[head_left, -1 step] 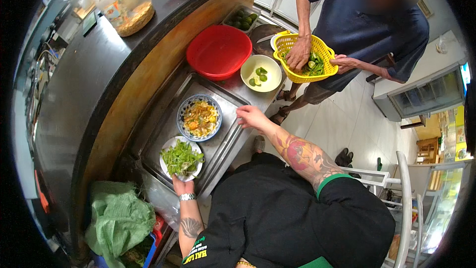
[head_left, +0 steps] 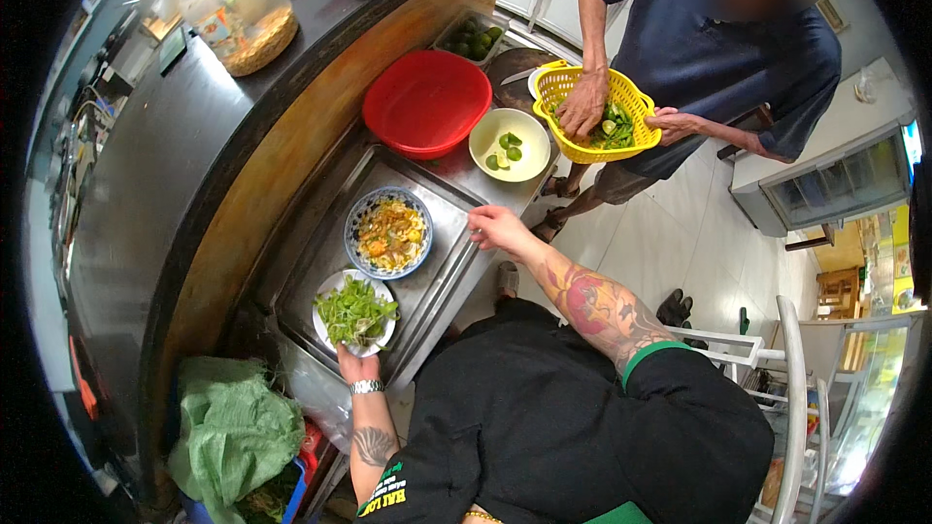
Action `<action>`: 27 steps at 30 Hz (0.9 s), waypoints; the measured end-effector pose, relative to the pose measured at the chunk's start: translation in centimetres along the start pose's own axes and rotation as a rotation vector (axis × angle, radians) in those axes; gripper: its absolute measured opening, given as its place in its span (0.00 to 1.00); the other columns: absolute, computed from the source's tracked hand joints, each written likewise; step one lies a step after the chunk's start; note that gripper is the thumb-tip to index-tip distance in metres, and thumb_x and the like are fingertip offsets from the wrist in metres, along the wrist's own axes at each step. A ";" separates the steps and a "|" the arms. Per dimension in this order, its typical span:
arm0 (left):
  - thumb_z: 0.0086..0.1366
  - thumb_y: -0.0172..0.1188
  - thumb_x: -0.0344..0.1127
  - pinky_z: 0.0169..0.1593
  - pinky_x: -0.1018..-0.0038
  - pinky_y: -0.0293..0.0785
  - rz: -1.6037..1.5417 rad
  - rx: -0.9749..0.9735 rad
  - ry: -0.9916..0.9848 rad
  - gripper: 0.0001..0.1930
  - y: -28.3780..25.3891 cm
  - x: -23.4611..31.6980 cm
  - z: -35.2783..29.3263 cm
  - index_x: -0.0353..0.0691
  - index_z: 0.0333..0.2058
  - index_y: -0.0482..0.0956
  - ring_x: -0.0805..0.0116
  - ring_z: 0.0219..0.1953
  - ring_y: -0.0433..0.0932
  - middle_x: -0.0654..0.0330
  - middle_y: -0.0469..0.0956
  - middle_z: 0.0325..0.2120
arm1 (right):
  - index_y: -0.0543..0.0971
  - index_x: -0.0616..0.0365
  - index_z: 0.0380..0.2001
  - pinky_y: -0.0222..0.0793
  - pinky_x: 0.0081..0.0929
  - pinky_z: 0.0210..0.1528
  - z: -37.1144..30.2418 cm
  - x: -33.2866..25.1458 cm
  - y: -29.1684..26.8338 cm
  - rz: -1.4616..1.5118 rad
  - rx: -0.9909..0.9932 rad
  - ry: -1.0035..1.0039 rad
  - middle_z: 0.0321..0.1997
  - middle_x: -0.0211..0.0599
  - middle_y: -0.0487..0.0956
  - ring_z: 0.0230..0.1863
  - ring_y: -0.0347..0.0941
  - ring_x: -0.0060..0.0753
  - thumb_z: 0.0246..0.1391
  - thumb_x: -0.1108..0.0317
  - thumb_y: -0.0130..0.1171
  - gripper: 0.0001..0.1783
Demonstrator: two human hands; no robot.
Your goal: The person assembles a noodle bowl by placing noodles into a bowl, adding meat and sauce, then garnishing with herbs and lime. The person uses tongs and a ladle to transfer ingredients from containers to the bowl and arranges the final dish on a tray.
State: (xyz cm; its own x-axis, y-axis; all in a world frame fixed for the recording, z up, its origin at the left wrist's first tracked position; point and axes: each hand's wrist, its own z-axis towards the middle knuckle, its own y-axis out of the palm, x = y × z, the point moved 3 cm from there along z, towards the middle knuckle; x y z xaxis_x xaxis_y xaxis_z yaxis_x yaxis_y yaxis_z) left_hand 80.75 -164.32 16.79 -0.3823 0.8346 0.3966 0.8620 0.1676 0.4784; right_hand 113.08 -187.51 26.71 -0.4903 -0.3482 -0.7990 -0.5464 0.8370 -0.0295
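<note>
My left hand [head_left: 360,366] holds a small white plate [head_left: 323,319] from its near edge, fingers partly hidden beneath. Fresh green leaves [head_left: 354,312] are heaped on it. Just beyond, a blue-patterned bowl [head_left: 355,250] of noodles with a yellow-brown topping [head_left: 391,236] rests on a metal tray [head_left: 427,297]; the plate overlaps the tray's near part. My right hand [head_left: 497,229] hovers by the tray's right rim, right of the bowl. Its fingers are curled in toward the thumb, and whatever they might pinch is not visible.
Beyond the tray stand a red basin [head_left: 427,102], a cream bowl [head_left: 482,154] with cut limes and a container of limes [head_left: 473,39]. Opposite, another person holds a yellow colander [head_left: 641,133] of greens. The dark curved counter [head_left: 116,204] runs along the left, near a green sack [head_left: 238,427].
My right hand has shifted slightly to the right, away from the bowl. The left hand, plate and bowl look nearly unchanged.
</note>
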 end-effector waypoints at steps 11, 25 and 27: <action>0.73 0.37 0.52 0.54 0.47 0.72 0.266 0.188 0.090 0.25 -0.8 0.4 -1.1 0.43 0.60 0.66 0.50 0.56 0.72 0.54 0.70 0.58 | 0.77 0.56 0.44 0.71 0.22 0.26 4.2 3.2 -19.4 0.180 0.409 -0.262 0.33 0.30 0.79 0.28 0.75 0.23 0.62 0.60 0.53 0.14; 0.67 0.53 0.51 0.62 0.52 0.61 0.120 0.375 0.253 0.41 -0.6 -3.6 -8.7 0.43 0.68 0.40 0.42 0.62 0.58 0.43 0.53 0.63 | 0.68 0.50 0.54 0.71 0.30 0.33 17.1 0.9 -28.2 0.576 0.441 -0.181 0.42 0.31 0.77 0.36 0.74 0.28 0.64 0.58 0.49 0.18; 0.67 0.54 0.50 0.60 0.51 0.63 0.142 0.361 0.211 0.41 -0.9 -4.6 -9.9 0.41 0.68 0.41 0.42 0.61 0.60 0.42 0.54 0.63 | 0.68 0.50 0.54 0.71 0.29 0.33 17.3 0.3 -28.1 0.576 0.449 -0.185 0.42 0.31 0.77 0.36 0.75 0.28 0.64 0.58 0.49 0.18</action>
State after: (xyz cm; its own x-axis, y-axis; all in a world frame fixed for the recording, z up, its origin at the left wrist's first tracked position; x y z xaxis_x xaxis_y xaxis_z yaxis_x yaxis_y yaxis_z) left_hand 78.44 -173.46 22.27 -0.2790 0.7437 0.6075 0.9576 0.2629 0.1180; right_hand 140.06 -203.86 16.88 -0.4707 0.2402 -0.8490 0.1109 0.9707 0.2131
